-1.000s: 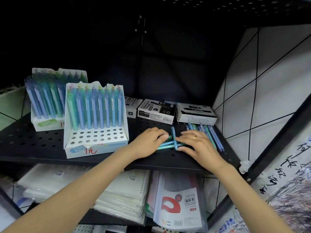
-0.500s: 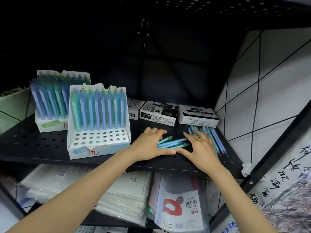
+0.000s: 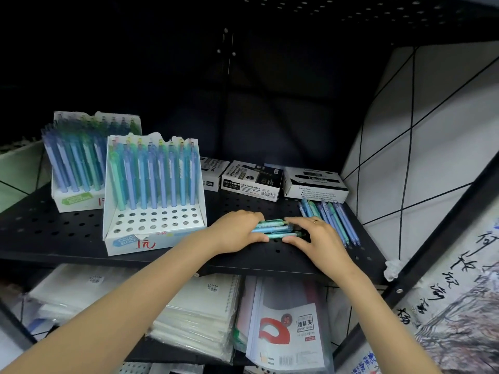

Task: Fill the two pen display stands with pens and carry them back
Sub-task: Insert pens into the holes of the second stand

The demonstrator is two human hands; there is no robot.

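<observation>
Two white cardboard pen stands sit on the black perforated shelf [image 3: 48, 233]. The near stand [image 3: 156, 221] has blue and green pens in its back rows and open holes in front. The far stand [image 3: 77, 201], behind it to the left, looks full. A small bundle of teal and blue pens [image 3: 272, 228] lies crosswise at the shelf's front. My left hand [image 3: 236, 232] grips its left end, fingers over and thumb under. My right hand [image 3: 317, 238] grips its right end the same way. More loose pens [image 3: 333, 218] lie side by side just right of my right hand.
Three marker boxes stand along the back, among them a black-and-white one [image 3: 252, 179] and a white one [image 3: 314, 183]. A tiled wall [image 3: 421, 147] closes the right side. Below the shelf lie wrapped notebooks [image 3: 199, 317] and report covers [image 3: 291, 330].
The pens lay crossed and fanned between my hands; both hands have now closed in from either side and squared them into one tight bundle.
</observation>
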